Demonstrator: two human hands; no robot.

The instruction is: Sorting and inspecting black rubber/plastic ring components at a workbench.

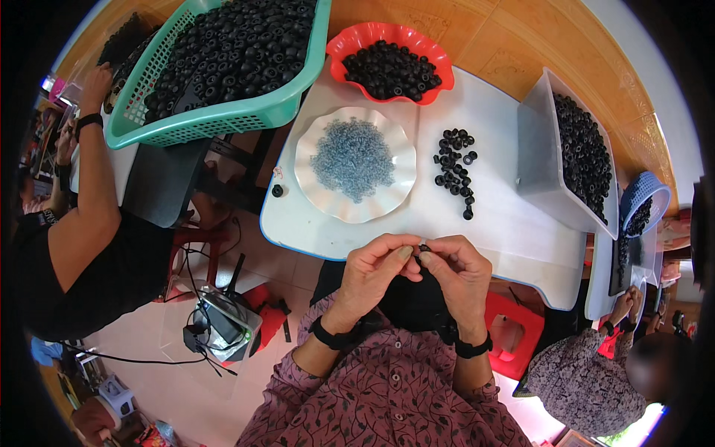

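Observation:
My left hand (378, 270) and my right hand (459, 273) meet just off the near edge of the white table (477, 231). Thumbs and forefingers of both pinch one small black round piece (425, 249). A tiny pale spot shows at its top, too small to name. Ahead of my hands stands a white scalloped plate (304, 167) heaped with small clear bluish pieces (353, 160). To its right, several loose black ring-shaped pieces (456, 179) lie scattered on the tabletop. One more black piece (277, 191) sits near the table's left edge.
A red scalloped bowl (447, 74) and a large green basket (272, 115) hold black pieces at the back. At right stand a clear bin (538, 149) and a blue basket (655, 190), also with black pieces. People work on both sides. A red stool (514, 328) is at right.

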